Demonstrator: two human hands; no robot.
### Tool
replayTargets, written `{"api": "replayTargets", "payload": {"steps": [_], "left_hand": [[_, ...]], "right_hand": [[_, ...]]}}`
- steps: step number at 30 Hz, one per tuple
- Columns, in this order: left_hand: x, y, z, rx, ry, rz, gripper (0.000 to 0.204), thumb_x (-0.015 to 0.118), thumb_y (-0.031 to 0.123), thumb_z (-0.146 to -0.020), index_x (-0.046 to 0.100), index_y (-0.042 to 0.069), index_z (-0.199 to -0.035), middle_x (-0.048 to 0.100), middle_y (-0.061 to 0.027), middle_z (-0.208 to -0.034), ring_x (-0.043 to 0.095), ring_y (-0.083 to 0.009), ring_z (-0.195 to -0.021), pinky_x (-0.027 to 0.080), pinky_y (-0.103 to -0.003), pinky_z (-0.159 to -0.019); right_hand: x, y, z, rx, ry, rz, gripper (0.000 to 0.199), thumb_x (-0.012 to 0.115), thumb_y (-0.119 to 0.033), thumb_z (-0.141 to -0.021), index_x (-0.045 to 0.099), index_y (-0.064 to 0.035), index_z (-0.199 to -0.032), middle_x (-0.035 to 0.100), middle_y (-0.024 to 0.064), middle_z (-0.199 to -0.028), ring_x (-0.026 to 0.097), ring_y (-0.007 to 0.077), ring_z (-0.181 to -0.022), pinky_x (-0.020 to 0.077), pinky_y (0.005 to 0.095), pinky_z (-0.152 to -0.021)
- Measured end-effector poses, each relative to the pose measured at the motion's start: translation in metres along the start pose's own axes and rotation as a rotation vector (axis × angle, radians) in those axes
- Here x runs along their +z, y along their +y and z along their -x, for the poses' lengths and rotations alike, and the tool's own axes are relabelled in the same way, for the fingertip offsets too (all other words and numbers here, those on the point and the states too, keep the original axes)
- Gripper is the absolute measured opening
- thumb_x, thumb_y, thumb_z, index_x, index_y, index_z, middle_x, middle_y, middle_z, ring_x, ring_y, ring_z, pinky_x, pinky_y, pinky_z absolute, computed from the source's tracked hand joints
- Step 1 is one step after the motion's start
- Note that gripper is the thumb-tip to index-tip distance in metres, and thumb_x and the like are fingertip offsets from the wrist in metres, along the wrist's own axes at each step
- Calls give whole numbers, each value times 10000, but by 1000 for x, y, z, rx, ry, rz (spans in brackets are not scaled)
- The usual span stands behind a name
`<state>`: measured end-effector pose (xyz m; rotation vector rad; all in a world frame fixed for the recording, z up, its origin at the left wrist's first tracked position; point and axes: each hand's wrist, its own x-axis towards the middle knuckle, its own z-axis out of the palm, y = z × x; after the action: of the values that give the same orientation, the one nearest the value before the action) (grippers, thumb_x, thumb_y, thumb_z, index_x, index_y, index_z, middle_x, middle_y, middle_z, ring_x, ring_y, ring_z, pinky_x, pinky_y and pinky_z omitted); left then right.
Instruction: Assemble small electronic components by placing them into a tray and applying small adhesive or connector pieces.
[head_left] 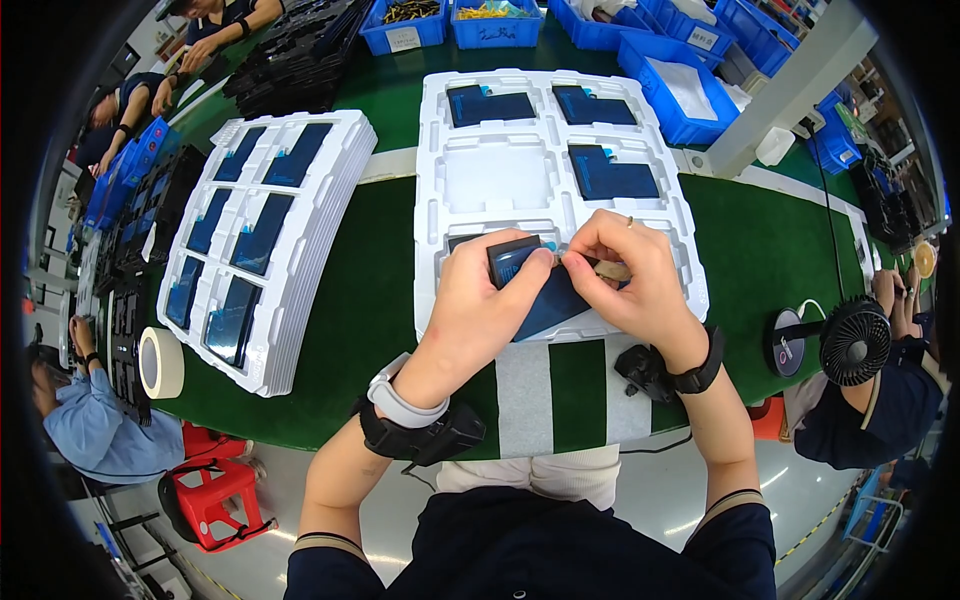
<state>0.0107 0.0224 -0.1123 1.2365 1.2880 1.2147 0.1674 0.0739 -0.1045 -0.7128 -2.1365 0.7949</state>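
My left hand (482, 290) is closed around a flat dark blue battery-like piece (548, 305), L-shaped with a glossy face, held tilted over the near part of a white moulded tray (432, 190). The thumb lies on its face, close to a small light-blue tab (550, 246). My right hand (632, 270) pinches at the piece's upper edge beside that tab; what its fingertips hold is too small to make out. A tan bit (612, 270) shows under its curled fingers. Similar blue pieces (612, 172) lie in the tray's far compartments; one middle-left compartment (497, 174) is bare.
A stack of white trays (330, 230) with more blue pieces stands left, beside a tape roll (161, 362). Blue bins (497, 25) line the back. A small black fan (855, 340) stands right, near a grey post (800, 85). Other people sit at both sides.
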Motion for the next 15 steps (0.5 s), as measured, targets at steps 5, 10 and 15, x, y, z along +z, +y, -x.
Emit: {"api": "replayTargets", "payload": {"steps": [5,10,15], "left_hand": [[0,1,1,-15,4,-36,209,558,154,-785,566,-53,-757,562,-57,-638,480,-77,-590,419,-236,-546],[3,3,1,-24,4,8,203,556,149,-785,567,-52,-756,561,-49,-641,481,-75,-591,417,-230,-549],[1,-3,1,26,35,64,194,557,145,-785,577,-46,-762,567,-41,-650,487,-72,-598,415,-224,-552]], "right_hand": [[2,2,1,4,-13,24,95,600,-21,-708,508,1,-716,517,91,-621,521,193,-543,414,269,-510],[2,3,2,-8,-10,28,111,600,-27,-703,491,-5,-705,504,87,-608,498,193,-522,403,272,-496],[-1,5,1,29,-32,-54,103,591,-22,-700,491,-4,-704,492,82,-587,485,192,-507,382,260,-484]]}}
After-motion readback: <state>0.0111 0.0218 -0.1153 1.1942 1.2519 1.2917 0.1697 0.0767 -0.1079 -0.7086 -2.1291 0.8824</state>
